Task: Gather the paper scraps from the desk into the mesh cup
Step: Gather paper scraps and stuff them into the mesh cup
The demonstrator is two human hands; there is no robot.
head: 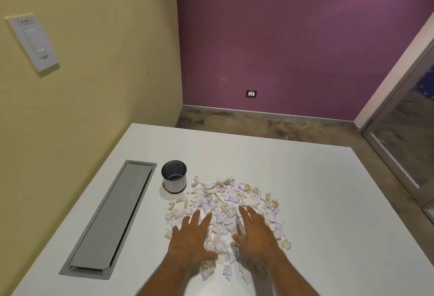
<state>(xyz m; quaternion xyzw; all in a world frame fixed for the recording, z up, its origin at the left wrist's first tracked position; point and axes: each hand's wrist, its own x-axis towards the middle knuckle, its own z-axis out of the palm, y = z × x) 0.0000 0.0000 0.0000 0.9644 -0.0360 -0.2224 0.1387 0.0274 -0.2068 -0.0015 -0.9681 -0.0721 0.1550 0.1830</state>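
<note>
Several white and tan paper scraps (225, 199) lie spread in a loose pile on the white desk (305, 201). The black mesh cup (174, 176) stands upright just left of the pile's far edge, with a few scraps visible inside. My left hand (190, 237) rests flat on the near left part of the pile, fingers spread. My right hand (256, 230) lies flat on the near right part, fingers apart. Neither hand holds anything. Some scraps are hidden under the palms.
A grey cable-tray lid (110, 218) is set into the desk to the left of the cup. A yellow wall runs along the desk's left side. The desk's far edge drops to a wooden floor; a glass door is at the right.
</note>
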